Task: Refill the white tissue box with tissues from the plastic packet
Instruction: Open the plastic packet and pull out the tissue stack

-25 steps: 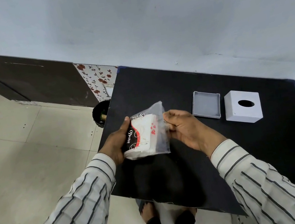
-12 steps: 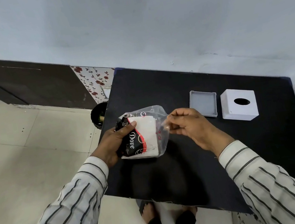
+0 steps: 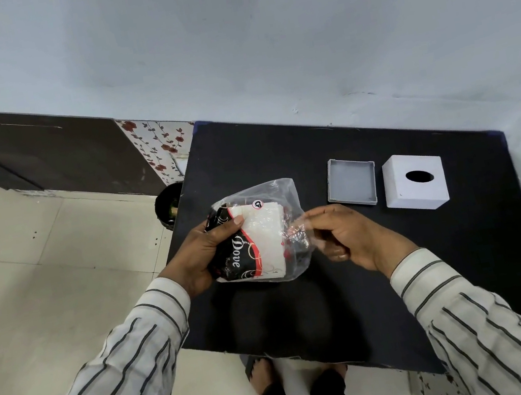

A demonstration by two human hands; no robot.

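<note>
I hold a clear plastic packet (image 3: 260, 235) of white tissues with a black and red printed band above the black table (image 3: 422, 273). My left hand (image 3: 202, 252) grips its printed left end, thumb on top. My right hand (image 3: 345, 234) pinches the loose clear plastic at the packet's right end. The white tissue box (image 3: 414, 181), a cube with an oval hole on top, stands at the back right of the table. Its flat grey base tray (image 3: 351, 186) lies just left of it, open side up.
The table stands in a corner against a pale wall (image 3: 259, 40). A dark round bin (image 3: 168, 205) sits on the tiled floor by the table's left edge. A dark cabinet (image 3: 36, 156) and a floral panel (image 3: 159, 145) stand at the left.
The packet has been turned so its printed band faces up and has tilted in my left hand. My right hand has shifted along the loose plastic at the right end.
</note>
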